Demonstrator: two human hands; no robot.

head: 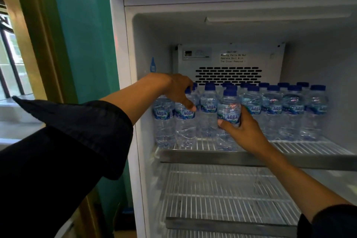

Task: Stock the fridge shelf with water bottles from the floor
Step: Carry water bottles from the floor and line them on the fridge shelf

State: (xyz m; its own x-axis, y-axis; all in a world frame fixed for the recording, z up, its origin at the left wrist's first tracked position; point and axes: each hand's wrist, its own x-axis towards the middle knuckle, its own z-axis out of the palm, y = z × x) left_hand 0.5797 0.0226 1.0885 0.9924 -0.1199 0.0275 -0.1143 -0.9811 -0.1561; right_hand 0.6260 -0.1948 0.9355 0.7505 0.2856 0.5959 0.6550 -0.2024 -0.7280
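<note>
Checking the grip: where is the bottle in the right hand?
The clear blue-capped water bottle stands at the upper wire shelf's front edge, centre-left, ahead of the rows, held by the right hand.

One fridge (pixel 135 48) holds eight water bottles (pixel 208 106) with labels showing and about six more blue caps (pixel 263 84) behind them, the exact number hard to tell, on the upper of two wire shelves (pixel 309 149), with one warning sticker (pixel 232 56) and two hands, a left hand (pixel 177 89) and a right hand (pixel 245 129).
</note>
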